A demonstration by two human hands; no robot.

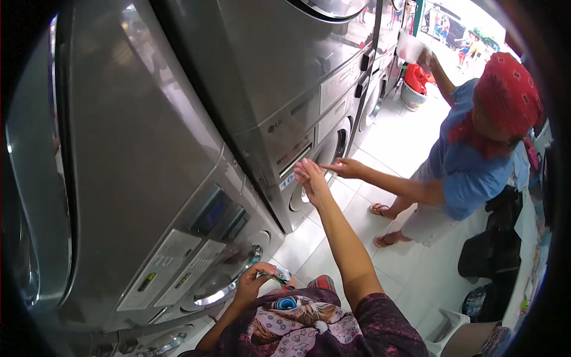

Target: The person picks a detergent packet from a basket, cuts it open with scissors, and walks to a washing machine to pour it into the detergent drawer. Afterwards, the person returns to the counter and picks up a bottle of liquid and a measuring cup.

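Note:
My left hand (254,281) is low in front of my body, its fingers pinched on a small packet (282,275) with white and green on it. My right hand (311,179) is stretched forward by the front of a grey LG machine (279,128), palm partly up and holding nothing that I can see. Close to its fingertips is the hand (348,168) of another person in a blue shirt (470,172) and red headscarf. That person's other hand is raised and holds a white container (410,47).
Stacked grey machines (131,149) line the left side. A basket (413,97) with red cloth stands on the tiled floor (380,149) further back. At the right are a black bin (479,253) and a white plastic stool (446,327). People are outside the doorway.

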